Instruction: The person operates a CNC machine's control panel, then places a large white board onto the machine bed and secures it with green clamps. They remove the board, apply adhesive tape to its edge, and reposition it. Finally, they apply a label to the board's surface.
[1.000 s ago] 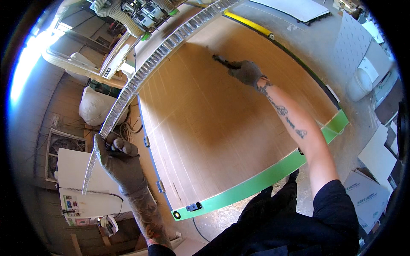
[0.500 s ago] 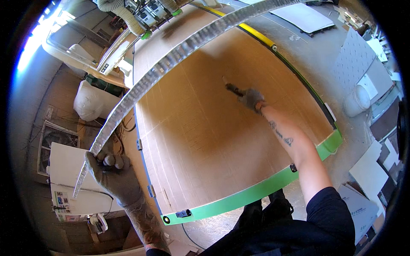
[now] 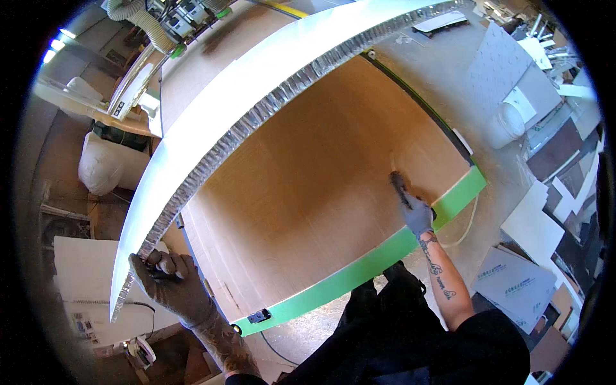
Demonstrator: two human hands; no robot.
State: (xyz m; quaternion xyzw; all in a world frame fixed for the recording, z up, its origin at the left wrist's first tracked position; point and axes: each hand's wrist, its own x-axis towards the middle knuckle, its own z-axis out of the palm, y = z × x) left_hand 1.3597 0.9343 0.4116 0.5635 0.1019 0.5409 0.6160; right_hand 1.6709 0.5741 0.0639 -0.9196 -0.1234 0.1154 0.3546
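White panel [image 3: 269, 64]: raised above the left and far part of the tabletop [image 3: 321, 186], its pale face up; the near edge sweeps in an arc, bent at least partly by the lens. Whether the far side rests on anything cannot be told.
Panel edge: a silvery, ribbed core strip [image 3: 255, 115] faces the wearer, exposed along the whole visible length.
Left hand [image 3: 168, 276]: gloved, pinching the panel near its left end, fingers curled over the edge. This grip probably serves to keep the panel up — clear of the surface beneath.
Right hand [image 3: 418, 215]: gloved, fingers closed around a dark hand tool [image 3: 398, 183] above the near right part of the tabletop. The tool points away from the body, likely to leave its working end unobstructed; contact with the surface cannot be confirmed.
Tabletop: brown sheet covering, with a green border [image 3: 359, 273] along the near side. A small dark fitting [image 3: 259, 316] sits at the near left corner, possibly as a locating stop.
Machine head [image 3: 183, 25]: beyond the panel at upper left, fed by a ribbed hose [image 3: 151, 32].
Left surroundings: a bulging white bag [image 3: 106, 167].
Right surroundings: a white bucket [image 3: 507, 125] and flat offcuts [image 3: 536, 218] — well apart from the tabletop.
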